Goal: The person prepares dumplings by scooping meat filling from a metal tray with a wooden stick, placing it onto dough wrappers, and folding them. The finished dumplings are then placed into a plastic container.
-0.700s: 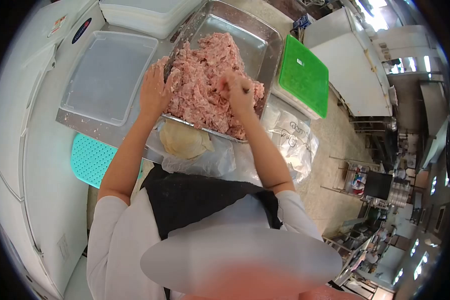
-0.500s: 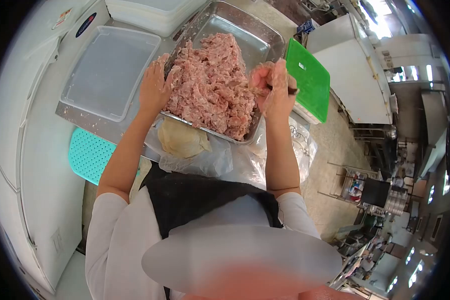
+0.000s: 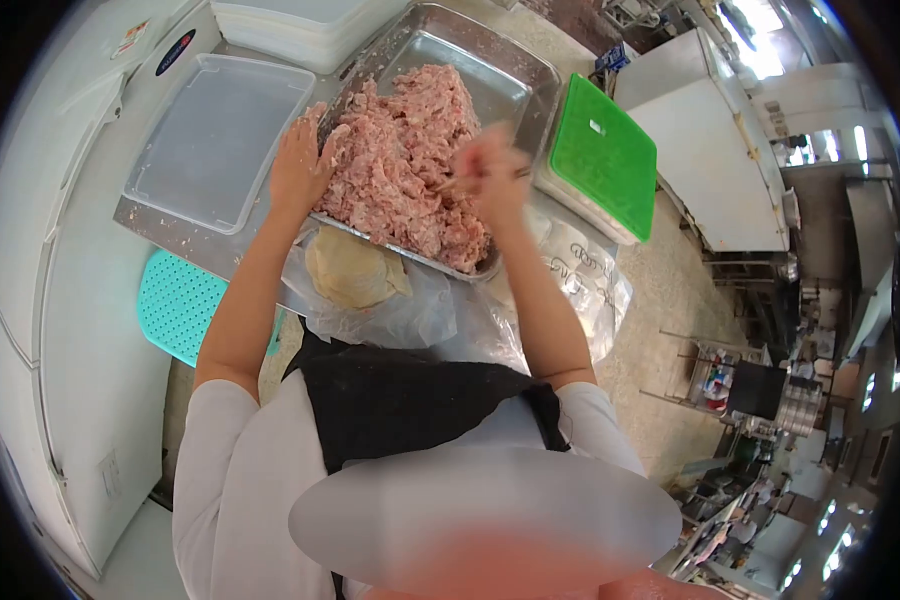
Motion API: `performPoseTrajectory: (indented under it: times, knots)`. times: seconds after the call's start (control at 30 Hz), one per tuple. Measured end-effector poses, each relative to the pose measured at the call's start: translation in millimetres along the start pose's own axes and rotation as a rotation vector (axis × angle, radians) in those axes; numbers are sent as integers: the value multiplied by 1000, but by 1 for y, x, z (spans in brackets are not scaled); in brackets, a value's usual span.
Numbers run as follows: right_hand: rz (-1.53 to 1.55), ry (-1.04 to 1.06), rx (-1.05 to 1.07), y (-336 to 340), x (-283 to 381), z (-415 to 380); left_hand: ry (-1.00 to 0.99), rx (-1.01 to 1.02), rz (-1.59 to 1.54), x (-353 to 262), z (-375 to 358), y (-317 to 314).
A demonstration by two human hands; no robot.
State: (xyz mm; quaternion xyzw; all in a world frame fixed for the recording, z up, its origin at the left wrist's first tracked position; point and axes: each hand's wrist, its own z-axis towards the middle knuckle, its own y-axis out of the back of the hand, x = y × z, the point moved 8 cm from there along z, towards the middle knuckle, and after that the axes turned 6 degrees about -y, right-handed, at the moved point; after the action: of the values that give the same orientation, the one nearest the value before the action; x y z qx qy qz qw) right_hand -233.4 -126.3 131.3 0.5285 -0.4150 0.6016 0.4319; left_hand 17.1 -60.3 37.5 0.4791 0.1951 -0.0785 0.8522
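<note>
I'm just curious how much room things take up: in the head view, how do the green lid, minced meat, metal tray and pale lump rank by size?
Largest to smallest, as they look:
1. Metal tray
2. Minced meat
3. Green lid
4. Pale lump

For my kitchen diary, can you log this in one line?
left hand: at metal tray edge; right hand: blurred, holding thin stick; minced meat: in tray

The one camera sits on the worker's head, looking forward and steeply down over the black apron (image 3: 410,405) to the bench (image 3: 245,238) close in front; its wide round view curves the room and takes in the floor (image 3: 660,375) farther off.
</note>
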Motion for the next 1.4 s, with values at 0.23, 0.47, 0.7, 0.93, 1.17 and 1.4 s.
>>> performPoseTrajectory:
  times: [0.23, 0.47, 0.7, 0.93, 1.17, 1.4]
  knots:
    - [-139, -14, 332, -22, 36, -14, -15, -62, 1, 5, 6, 2]
    - [-317, -184, 400, -6, -58, -33, -40, -63, 3, 6, 2, -3]
    - [-61, -305, 208, -13, 30, -23, 15, -23, -64, 9, 2, 0]
    - [40, 1, 507, -116, 37, -40, -132, -77, -24, 8, 1, -4]
    - [-232, -328, 259, -39, -26, -9, -3, -60, -169, 6, 4, 9]
    - [-109, -100, 269, -89, 59, 25, -178, -73, -108, 2, 4, 7]
